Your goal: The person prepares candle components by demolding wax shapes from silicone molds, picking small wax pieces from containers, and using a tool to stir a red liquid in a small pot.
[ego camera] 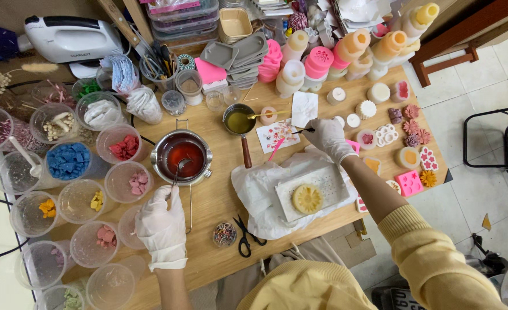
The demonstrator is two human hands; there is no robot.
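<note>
One head-worn camera looks steeply down, near, over the worktable (219, 201).

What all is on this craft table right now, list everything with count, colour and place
metal pot: one, silver, red liquid, table centre
small saucepan: one, dark, olive liquid, behind centre
plastic cups: many, clear, coloured chunks, left side
round yellow piece: one, on white tray, front centre
scissors: one, black, front edge
silicone moulds: several, pink, right side
candles: many, pink, cream, orange, back right
hand mixer: one, white, back left
left hand: white glove, holding tool in pot
right hand: white glove, holding thin dark tool
</note>
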